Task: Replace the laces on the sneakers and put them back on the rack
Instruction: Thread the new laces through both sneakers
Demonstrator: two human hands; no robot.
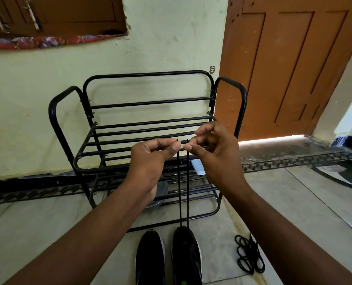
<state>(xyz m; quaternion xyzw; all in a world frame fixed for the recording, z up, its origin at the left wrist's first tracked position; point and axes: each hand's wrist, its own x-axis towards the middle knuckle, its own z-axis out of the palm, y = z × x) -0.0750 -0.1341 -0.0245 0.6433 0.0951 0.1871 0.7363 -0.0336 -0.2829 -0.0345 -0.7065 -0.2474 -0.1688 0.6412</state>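
Two black sneakers stand side by side on the floor, the left sneaker (150,258) and the right sneaker (187,256). A black lace (179,194) runs up taut in two strands from the toe end of the right sneaker. My left hand (152,159) pinches one lace tip between thumb and forefinger. My right hand (210,149) pinches the other tip right beside it. Both hands are raised in front of the black metal shoe rack (146,128), whose top shelf carries nothing.
A coil of loose black laces (249,254) lies on the floor right of the sneakers. A grey round object (160,192) and a white item (197,166) sit low on the rack. An orange wooden door (290,66) stands at the right.
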